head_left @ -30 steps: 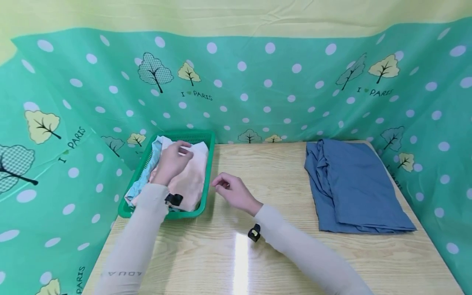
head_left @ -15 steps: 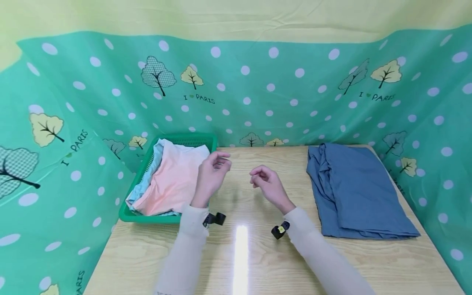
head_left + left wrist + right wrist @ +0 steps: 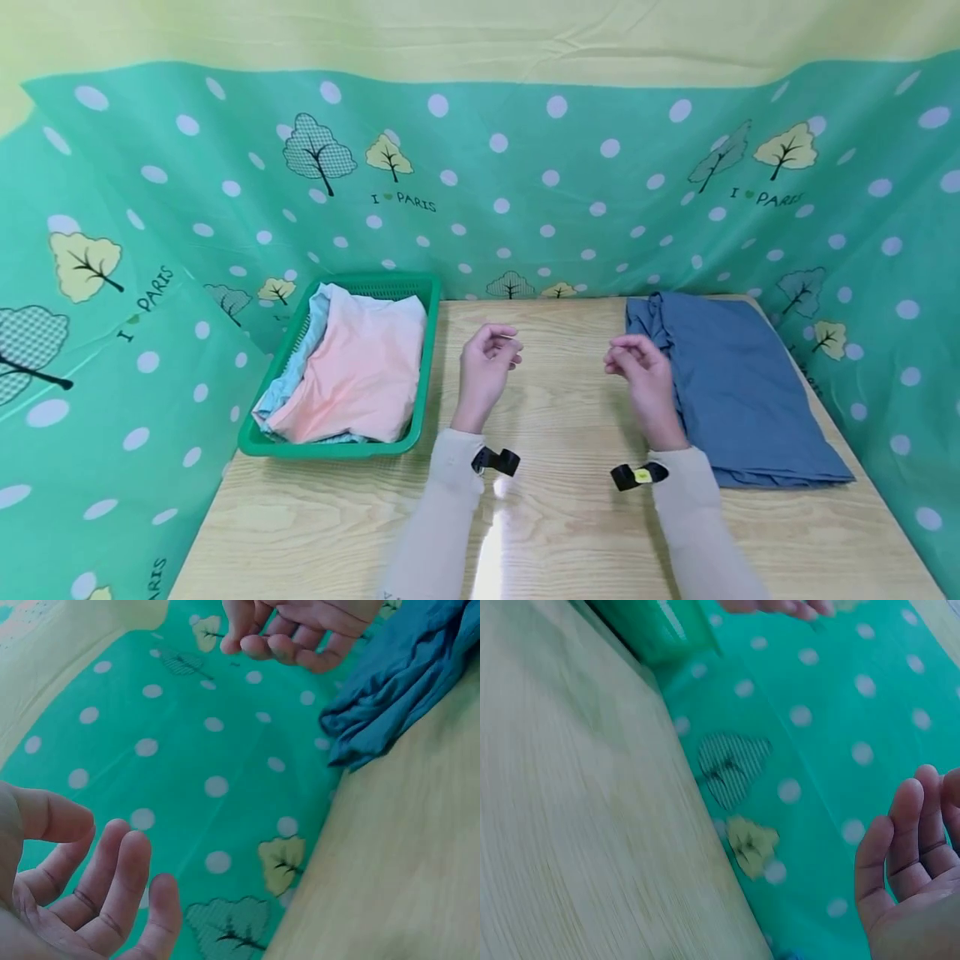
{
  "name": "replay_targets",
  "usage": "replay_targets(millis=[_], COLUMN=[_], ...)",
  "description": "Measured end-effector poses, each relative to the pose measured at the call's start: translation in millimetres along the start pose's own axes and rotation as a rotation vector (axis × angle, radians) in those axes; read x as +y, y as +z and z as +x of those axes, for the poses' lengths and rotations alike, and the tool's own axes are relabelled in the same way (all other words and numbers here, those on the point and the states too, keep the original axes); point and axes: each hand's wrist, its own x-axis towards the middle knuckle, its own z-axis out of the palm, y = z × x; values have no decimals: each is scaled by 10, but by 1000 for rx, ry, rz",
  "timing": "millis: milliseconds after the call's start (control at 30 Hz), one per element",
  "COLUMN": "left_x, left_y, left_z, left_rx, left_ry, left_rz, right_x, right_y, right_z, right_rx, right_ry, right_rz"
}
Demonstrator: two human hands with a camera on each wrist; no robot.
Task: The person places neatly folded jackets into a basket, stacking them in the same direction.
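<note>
Above the middle of the table, my left hand (image 3: 486, 367) holds nothing; its fingers are loosely bent, as the left wrist view also shows. My right hand (image 3: 645, 379) is likewise free of any object, its fingers relaxed, beside the near left edge of a folded blue cloth (image 3: 750, 383). Left of my left hand stands a green plastic basket (image 3: 429, 392). In it lies a folded pink garment (image 3: 360, 367), over a light blue one (image 3: 288, 379) that shows along the left side. What lies deeper in the basket is hidden.
The wooden table (image 3: 555, 533) meets a green dotted curtain (image 3: 525, 183) at the back and both sides. The basket sits at the back left corner, close to the curtain. The blue cloth covers much of the table's right side.
My left hand has moved right, from above the basket to over the table's middle. My right hand has moved right, to the blue cloth's edge. Basket and cloths stay put.
</note>
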Motion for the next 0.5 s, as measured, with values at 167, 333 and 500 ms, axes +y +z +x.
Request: replay_targets(millis=[167, 333, 500], left_x=[-166, -310, -442], left_y=[211, 484, 791], left_z=[16, 6, 1], left_rx=[-56, -103, -126], left_ry=[-75, -108, -165], left_rz=[9, 12, 22], right_x=[-28, -79, -158], right_y=[-342, -642, -911], right_z=[21, 57, 84], right_rx=[131, 251, 338], right_ry=[16, 51, 126], right_rz=[63, 72, 1])
